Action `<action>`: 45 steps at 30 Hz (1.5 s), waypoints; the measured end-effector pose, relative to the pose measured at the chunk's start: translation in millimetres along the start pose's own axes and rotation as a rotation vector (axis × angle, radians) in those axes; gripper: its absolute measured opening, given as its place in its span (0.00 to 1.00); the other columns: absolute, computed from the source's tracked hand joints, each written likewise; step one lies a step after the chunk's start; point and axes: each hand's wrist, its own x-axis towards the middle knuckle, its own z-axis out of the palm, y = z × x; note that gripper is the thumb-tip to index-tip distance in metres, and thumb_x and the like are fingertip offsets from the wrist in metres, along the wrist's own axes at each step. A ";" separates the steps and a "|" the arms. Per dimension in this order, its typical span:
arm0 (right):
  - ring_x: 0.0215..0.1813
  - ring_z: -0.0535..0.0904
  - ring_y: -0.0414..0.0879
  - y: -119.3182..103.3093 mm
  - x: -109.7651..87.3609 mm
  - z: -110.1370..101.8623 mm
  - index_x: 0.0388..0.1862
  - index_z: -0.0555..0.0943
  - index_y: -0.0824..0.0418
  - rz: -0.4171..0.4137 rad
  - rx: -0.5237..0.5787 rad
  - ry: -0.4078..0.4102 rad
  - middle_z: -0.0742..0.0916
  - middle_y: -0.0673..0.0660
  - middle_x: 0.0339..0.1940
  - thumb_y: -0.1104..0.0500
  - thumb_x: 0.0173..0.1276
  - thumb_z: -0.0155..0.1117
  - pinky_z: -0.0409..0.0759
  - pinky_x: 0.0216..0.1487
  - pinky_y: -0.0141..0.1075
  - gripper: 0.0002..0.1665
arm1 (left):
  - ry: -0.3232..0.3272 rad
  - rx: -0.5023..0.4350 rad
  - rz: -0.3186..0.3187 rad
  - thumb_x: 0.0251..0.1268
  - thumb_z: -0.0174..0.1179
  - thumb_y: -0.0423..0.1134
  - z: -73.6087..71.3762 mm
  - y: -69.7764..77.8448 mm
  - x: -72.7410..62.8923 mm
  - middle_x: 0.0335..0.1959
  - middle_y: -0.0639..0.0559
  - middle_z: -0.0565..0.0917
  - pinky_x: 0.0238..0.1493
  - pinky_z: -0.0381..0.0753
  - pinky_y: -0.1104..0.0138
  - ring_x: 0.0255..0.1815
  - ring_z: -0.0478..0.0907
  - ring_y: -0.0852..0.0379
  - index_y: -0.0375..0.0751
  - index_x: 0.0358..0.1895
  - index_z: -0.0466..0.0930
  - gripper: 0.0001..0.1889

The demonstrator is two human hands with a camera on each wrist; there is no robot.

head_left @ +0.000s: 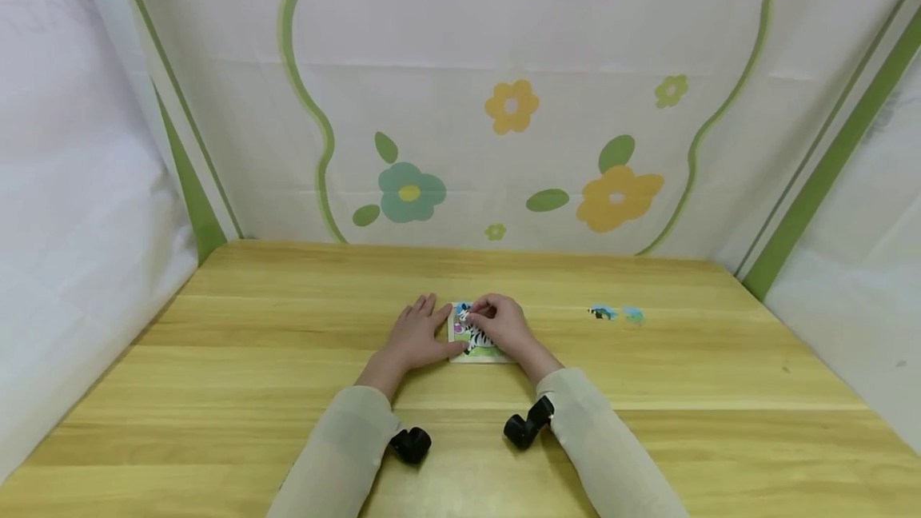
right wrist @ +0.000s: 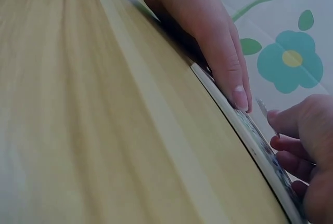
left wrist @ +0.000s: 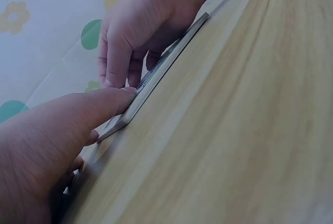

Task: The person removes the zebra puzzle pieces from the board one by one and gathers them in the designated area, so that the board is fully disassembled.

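Observation:
A small square jigsaw puzzle board (head_left: 485,356) with a zebra picture lies flat on the table. My left hand (head_left: 415,340) is spread at its left side, the thumb touching the board's lower left part and the other fingers reaching past the left edge. Over the board's upper part, my right hand (head_left: 508,326) pinches a thin puzzle piece (right wrist: 262,109) between thumb and fingers. In the right wrist view that piece stands tilted just above the board, near the left thumb. The right hand hides the board's right side in the head view.
Two loose puzzle pieces, a black-and-blue one (head_left: 601,312) and a blue-green one (head_left: 634,315), lie to the right of the board. The wooden table (head_left: 288,406) ends at a flower-printed cloth (head_left: 446,102) behind, with cloth walls at both sides.

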 end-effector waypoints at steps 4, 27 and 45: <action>0.30 0.73 0.43 1.5 1.9 -3.2 0.31 0.78 0.63 0.016 0.042 0.002 0.80 0.51 0.27 0.63 0.51 0.65 0.73 0.32 0.34 0.08 | -0.001 0.001 -0.002 0.51 0.48 0.65 1.1 -0.5 -1.0 0.64 0.37 0.51 0.60 0.42 0.53 0.65 0.42 0.43 0.43 0.63 0.59 0.39; 0.36 0.74 0.48 7.8 -3.1 -73.4 0.48 0.74 0.71 -0.091 0.051 -0.156 0.80 0.59 0.38 0.63 0.56 0.61 0.74 0.34 0.34 0.21 | 0.015 0.001 -0.009 0.50 0.48 0.66 4.2 -0.1 1.2 0.65 0.39 0.51 0.61 0.41 0.54 0.65 0.41 0.45 0.43 0.63 0.58 0.40; 0.42 0.74 0.49 63.8 -8.5 -156.5 0.51 0.71 0.74 0.013 -0.017 -0.154 0.78 0.65 0.43 0.62 0.60 0.57 0.74 0.39 0.41 0.22 | 0.013 -0.004 -0.014 0.50 0.49 0.65 3.5 -0.2 1.1 0.65 0.38 0.51 0.61 0.42 0.54 0.65 0.41 0.45 0.42 0.63 0.58 0.40</action>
